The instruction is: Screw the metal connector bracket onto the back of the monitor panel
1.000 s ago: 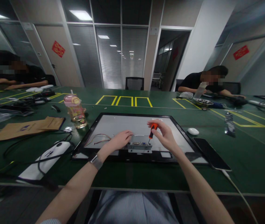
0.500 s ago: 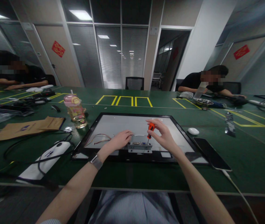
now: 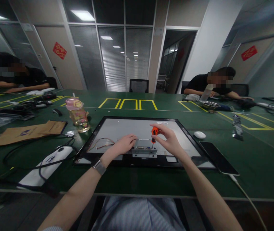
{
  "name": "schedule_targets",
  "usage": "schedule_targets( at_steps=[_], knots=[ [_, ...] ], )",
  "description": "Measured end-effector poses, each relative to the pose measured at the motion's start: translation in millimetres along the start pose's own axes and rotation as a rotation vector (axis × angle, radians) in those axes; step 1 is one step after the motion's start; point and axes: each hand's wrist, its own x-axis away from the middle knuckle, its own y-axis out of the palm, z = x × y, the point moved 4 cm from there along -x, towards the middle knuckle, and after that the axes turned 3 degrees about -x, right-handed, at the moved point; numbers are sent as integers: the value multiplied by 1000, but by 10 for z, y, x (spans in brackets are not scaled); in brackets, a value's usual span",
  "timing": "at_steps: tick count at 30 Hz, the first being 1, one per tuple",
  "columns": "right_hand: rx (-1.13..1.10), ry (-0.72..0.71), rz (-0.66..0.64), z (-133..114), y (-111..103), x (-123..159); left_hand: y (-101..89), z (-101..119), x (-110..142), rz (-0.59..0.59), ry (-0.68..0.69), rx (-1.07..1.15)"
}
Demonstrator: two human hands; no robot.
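Observation:
A flat monitor panel (image 3: 117, 128) lies face down on the green table, its grey metal back up inside a black frame. My right hand (image 3: 169, 141) pinches a small orange-handled screwdriver (image 3: 154, 134), held upright with its tip on a metal port bracket (image 3: 144, 150) near the panel's front edge. My left hand (image 3: 122, 144) rests on the panel just left of that bracket, fingers curled down against it. Thin coloured wires (image 3: 101, 143) run across the panel to the left of my left hand.
A pink-lidded bottle (image 3: 77, 115) and brown paper (image 3: 28, 130) lie to the left, with a white device and black cables (image 3: 50, 158) nearer me. A white mouse (image 3: 199, 135) and a dark phone (image 3: 217, 157) lie to the right. Two other people sit at the far corners.
My right hand and the screwdriver have shifted slightly left, and the handle has turned between my fingers. My left hand has stayed where it was.

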Motion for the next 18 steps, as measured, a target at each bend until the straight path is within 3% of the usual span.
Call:
schedule_targets(
  at_steps=[18],
  knots=[
    [58,35,135,65,-46,7,-11,-11,4,-9,-29,17]
  ],
)
